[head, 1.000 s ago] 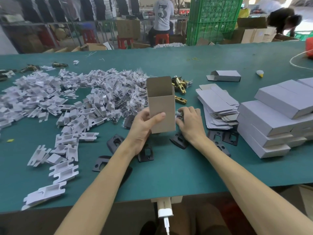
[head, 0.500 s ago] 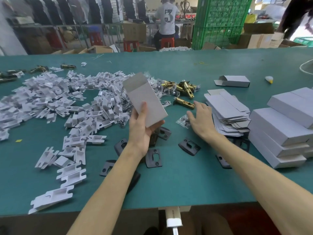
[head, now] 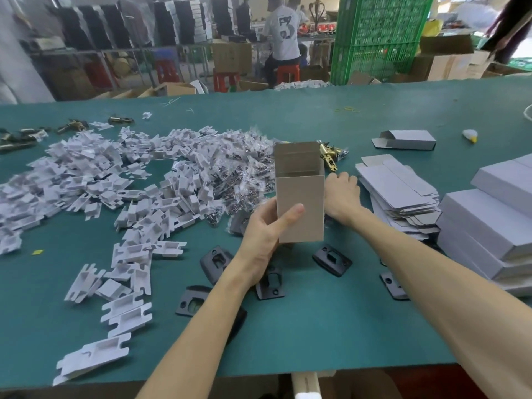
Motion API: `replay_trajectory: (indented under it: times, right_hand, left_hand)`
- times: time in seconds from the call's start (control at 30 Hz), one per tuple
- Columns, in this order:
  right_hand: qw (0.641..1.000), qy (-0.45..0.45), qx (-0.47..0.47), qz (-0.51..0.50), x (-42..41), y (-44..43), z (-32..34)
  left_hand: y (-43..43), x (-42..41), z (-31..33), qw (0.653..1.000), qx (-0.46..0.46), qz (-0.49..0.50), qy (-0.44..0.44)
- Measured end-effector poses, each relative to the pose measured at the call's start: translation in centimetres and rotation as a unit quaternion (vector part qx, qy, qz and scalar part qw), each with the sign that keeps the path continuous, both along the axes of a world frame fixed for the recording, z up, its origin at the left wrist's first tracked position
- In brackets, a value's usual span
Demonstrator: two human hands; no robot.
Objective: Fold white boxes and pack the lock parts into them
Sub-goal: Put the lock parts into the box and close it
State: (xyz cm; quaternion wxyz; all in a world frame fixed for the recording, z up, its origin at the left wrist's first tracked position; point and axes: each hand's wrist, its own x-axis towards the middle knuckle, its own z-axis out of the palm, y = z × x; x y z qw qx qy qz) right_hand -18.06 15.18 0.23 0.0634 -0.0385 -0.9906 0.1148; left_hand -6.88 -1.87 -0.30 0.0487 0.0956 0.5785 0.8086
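As left hand (head: 262, 235) grips box (head: 305, 191), long axis vertical, mouth up.

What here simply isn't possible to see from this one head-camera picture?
Head view, the only one:
- Fingertips of the right hand: hidden behind the open box, so it is unclear whether they hold anything.
- Bottom inside the open box: blocked by its own front wall, gripped by the left hand.
- Part of the stacked white boxes: cut off by the right edge.
- Contents of the clear bags: too small and blurred.

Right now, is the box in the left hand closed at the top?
No, the box in the left hand stands upright, top flaps open.
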Motion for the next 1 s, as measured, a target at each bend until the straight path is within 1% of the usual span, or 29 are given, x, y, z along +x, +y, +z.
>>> replay_trajectory:
  times: [0.07,0.13,0.17,0.23,0.33,0.4,0.43,0.53,0.63,0.7,0.87,1.0]
  right_hand:
    - [1.0,-0.003,0.003,0.016,0.6,0.4,0.4]
    - [0.999,0.015,-0.019,0.033,1.3,1.3,0.6]
    - [0.998,0.024,-0.049,0.038,1.7,1.7,0.9]
    - [0.987,0.031,-0.15,0.038,2.6,2.7,1.5]
    - [0.952,0.059,-0.298,0.032,4.3,4.1,3.3]
    - [0.925,0.104,-0.363,0.039,5.9,5.0,5.1]
    - [0.915,0.125,-0.381,0.048,6.8,5.4,6.0]
    - [0.891,0.181,-0.405,0.094,9.3,6.1,8.9]
    - [0.857,0.238,-0.437,0.136,11.9,6.3,11.6]
    - [0.84,0.261,-0.449,0.158,13.4,5.9,13.0]
    - [0.846,0.274,-0.409,0.205,16.2,3.7,14.3]
    - [0.836,0.286,-0.405,0.234,17.8,2.0,14.6]
  left_hand:
    - [0.1,0.0,0.0,1.0,-0.007,-0.005,0.004]
    - [0.2,0.1,0.0,1.0,-0.012,-0.01,0.009]
    - [0.2,0.1,0.0,1.0,-0.013,-0.014,0.012]
    - [0.1,0.3,0.0,0.999,-0.023,-0.026,0.018]
    - [0.2,0.6,-0.1,0.995,-0.064,-0.062,0.033]
    - [0.3,0.8,-0.1,0.992,-0.088,-0.08,0.037]
    - [0.3,0.9,-0.1,0.991,-0.091,-0.088,0.033]
    - [0.2,1.0,0.1,0.988,-0.087,-0.127,0.025]
    - [0.1,1.1,0.2,0.981,-0.085,-0.175,0.014]
    - [0.1,1.1,0.2,0.978,-0.091,-0.189,0.01]
    - [0.1,1.1,0.0,0.973,-0.126,-0.193,0.015]
    - [0.1,1.3,0.1,0.969,-0.13,-0.209,0.015]
